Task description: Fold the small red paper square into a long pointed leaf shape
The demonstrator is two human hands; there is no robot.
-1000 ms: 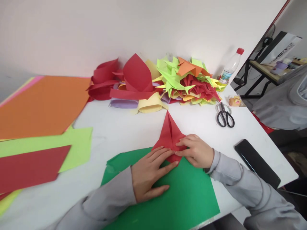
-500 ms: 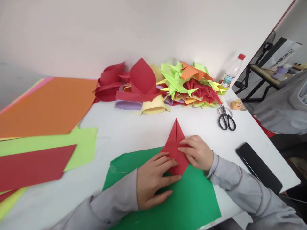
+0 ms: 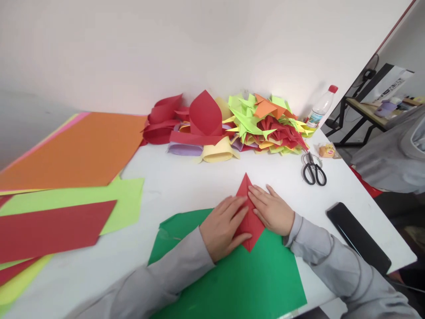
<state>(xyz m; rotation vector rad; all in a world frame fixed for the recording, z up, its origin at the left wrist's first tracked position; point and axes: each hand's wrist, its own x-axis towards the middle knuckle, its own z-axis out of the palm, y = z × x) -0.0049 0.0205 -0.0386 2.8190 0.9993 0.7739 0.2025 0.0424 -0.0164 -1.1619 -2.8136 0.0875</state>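
Observation:
A folded red paper (image 3: 255,228), shaped like a narrow diamond with a crease down its middle, lies with its lower part over a green sheet (image 3: 247,283) and its tip pointing away from me. My left hand (image 3: 222,229) rests on its left side, fingers stretched over the crease and thumb apart near the lower point. Flat on the right half is my right hand (image 3: 275,213), with its fingers extended and the thumb lifted away. Both hands hide much of the paper's sides.
Folded paper shapes (image 3: 262,124) are heaped at the wall beside red paper hats (image 3: 206,116). Large orange sheets (image 3: 76,150) and a dark red sheet (image 3: 56,230) lie left. Rightward are scissors (image 3: 313,170), a black phone (image 3: 358,237), a bottle (image 3: 320,108) and a wrapped snack (image 3: 328,150).
The raised flaps along the red paper's centre now lie flatter. My right hand has gone from pinching at the edge to lying flat, and my left hand has shifted up on the paper.

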